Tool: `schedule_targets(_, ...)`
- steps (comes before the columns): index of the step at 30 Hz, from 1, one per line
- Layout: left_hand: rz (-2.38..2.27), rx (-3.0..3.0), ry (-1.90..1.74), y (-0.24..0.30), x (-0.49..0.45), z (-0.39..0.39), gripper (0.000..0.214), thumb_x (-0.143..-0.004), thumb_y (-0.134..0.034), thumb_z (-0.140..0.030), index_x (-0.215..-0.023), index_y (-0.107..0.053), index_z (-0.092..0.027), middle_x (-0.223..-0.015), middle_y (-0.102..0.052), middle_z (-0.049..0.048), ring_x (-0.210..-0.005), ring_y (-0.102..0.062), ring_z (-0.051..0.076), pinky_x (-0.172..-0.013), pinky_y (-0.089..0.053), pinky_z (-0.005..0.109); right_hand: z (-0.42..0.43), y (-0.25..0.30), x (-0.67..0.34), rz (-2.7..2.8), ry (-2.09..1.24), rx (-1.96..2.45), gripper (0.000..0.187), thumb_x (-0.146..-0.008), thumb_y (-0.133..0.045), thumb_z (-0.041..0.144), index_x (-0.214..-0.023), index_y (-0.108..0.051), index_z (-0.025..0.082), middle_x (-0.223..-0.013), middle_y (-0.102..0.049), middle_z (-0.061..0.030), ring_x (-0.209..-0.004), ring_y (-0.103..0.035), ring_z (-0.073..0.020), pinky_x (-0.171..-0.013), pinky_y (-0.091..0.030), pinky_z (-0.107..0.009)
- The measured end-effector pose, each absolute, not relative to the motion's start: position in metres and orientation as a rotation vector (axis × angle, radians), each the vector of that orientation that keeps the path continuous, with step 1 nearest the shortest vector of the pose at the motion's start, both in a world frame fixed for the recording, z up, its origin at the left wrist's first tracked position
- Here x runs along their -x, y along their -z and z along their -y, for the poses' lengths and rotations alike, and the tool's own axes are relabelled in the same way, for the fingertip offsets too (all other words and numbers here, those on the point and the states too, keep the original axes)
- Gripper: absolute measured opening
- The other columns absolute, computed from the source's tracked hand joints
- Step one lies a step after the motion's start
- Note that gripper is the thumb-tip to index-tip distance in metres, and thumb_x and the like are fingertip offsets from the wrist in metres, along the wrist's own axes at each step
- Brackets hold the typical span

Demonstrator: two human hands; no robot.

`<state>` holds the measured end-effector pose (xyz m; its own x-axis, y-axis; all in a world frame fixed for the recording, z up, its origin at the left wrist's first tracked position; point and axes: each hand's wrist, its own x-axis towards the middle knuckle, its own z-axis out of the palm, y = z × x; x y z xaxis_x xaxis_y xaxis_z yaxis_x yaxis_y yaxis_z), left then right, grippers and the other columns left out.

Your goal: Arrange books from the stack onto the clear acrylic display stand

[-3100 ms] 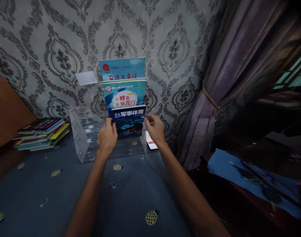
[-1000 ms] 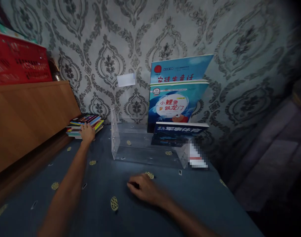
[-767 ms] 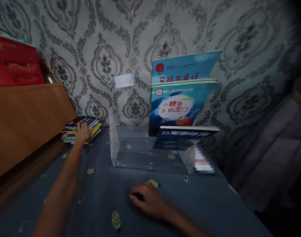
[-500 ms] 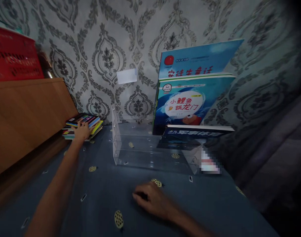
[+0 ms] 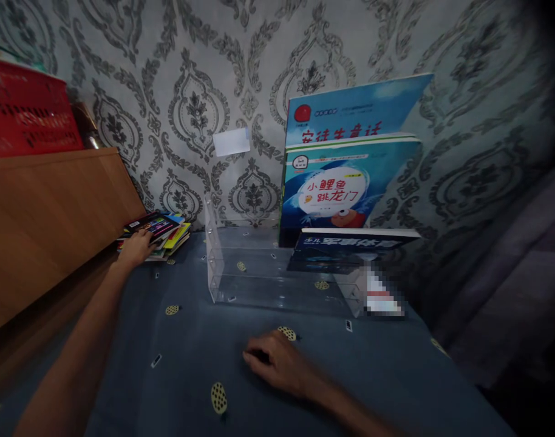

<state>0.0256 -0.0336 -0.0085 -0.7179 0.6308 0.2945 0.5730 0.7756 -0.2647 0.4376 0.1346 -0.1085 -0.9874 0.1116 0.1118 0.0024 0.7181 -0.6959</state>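
Note:
My left hand (image 5: 138, 246) grips the near left edge of a black book (image 5: 156, 226) with bright print, on top of a stack of books (image 5: 177, 241) beside the wooden cabinet. The thumb is hidden. My right hand (image 5: 275, 361) rests on the dark blue patterned tablecloth (image 5: 186, 376), fingers curled in and nothing visible in them. Beyond it stands a clear acrylic rack (image 5: 216, 261). On its right side are upright books: a blue one (image 5: 354, 109) at the back, a teal fish-cover book (image 5: 345, 182), and a dark book (image 5: 345, 249) leaning in front.
A wooden cabinet (image 5: 54, 212) borders the left side, with a red plastic basket (image 5: 27, 109) on top. Patterned wallpaper (image 5: 195, 109) with a white label (image 5: 232, 142) is behind the rack. A pixelated patch lies at the rack's right end; dark fabric (image 5: 505, 273) hangs at right.
My left hand has moved left and toward me, and the black book has turned and shifted on the stack, uncovering a blue one. My right hand has stayed in place.

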Motion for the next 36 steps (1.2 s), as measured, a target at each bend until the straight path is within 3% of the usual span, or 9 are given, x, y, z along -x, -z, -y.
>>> schedule_targets(4,2.612,0.873,-0.236,0.012,-0.034,0.028,0.042,-0.088,-0.039,-0.012,-0.126,-0.055,-0.012,-0.134,-0.059,0.0226,-0.120,-0.060,0.033,-0.094,-0.049,0.044,-0.134,0.108,-0.438,2.760,-1.119,0.075,0.026,-0.091,-0.055,0.025,-0.069,-0.065,0.017,-0.065,-0.062,0.0006,-0.064,-0.053,-0.0132,-0.064,-0.034,-0.025)
schedule_targets(7,2.606,0.828,-0.227,0.017,-0.046,0.027,0.044,-0.085,-0.038,-0.007,-0.126,-0.054,-0.012,-0.128,-0.062,0.0234,-0.121,-0.060,0.034,-0.095,-0.047,0.047,-0.134,0.110,-0.437,2.766,-1.133,0.068,0.027,-0.091,-0.054,0.025,-0.067,-0.063,0.016,-0.063,-0.059,0.0016,-0.061,-0.051,-0.0121,-0.062,-0.032,-0.025)
schedule_targets(14,2.538,0.688,-0.191,0.025,-0.075,0.040,0.046,-0.090,-0.036,-0.013,-0.133,-0.051,-0.009,-0.127,-0.059,0.0253,-0.118,-0.056,0.041,-0.096,-0.041,0.058,-0.134,0.108,-0.436,2.745,-1.146,0.069,0.029,-0.090,-0.053,0.024,-0.062,-0.057,0.017,-0.060,-0.055,0.0022,-0.058,-0.046,-0.0109,-0.060,-0.029,-0.025)
schedule_targets(20,2.541,0.620,-0.193,0.044,-0.078,0.034,0.058,-0.089,-0.040,-0.014,-0.147,-0.040,-0.007,-0.138,-0.052,0.0282,-0.128,-0.048,0.040,-0.103,-0.039,0.059,-0.134,0.111,-0.435,2.741,-1.141,0.073,0.028,-0.090,-0.054,0.027,-0.065,-0.061,0.017,-0.061,-0.057,0.0015,-0.059,-0.049,-0.0116,-0.060,-0.030,-0.025)
schedule_targets(24,2.601,0.594,-0.149,0.058,-0.078,0.029,0.067,-0.091,-0.042,-0.017,-0.156,-0.028,-0.010,-0.152,-0.040,0.0307,-0.137,-0.042,0.043,-0.095,-0.049,0.053,-0.135,0.113,-0.434,2.734,-1.158,0.083,0.026,-0.089,-0.055,0.025,-0.066,-0.062,0.016,-0.062,-0.058,0.0014,-0.059,-0.049,-0.0117,-0.059,-0.029,-0.025)
schedule_targets(30,2.567,0.562,-0.256,0.071,-0.093,0.039,0.058,-0.094,-0.031,-0.014,-0.152,-0.036,-0.006,-0.147,-0.044,0.0332,-0.130,-0.049,0.045,-0.097,-0.046,0.057,-0.135,0.111,-0.433,2.743,-1.155,0.050,0.029,-0.090,-0.053,0.024,-0.063,-0.059,0.016,-0.058,-0.053,0.0030,-0.056,-0.046,-0.0109,-0.058,-0.028,-0.025)
schedule_targets(36,2.597,0.546,-0.313,0.083,-0.107,0.053,0.058,-0.094,-0.028,-0.011,-0.150,-0.039,-0.006,-0.143,-0.047,0.0324,-0.127,-0.053,0.044,-0.092,-0.049,0.052,-0.134,0.112,-0.433,2.736,-1.138,0.044,0.029,-0.090,-0.052,0.024,-0.063,-0.058,0.016,-0.058,-0.049,0.0037,-0.056,-0.045,-0.0102,-0.057,-0.026,-0.025)
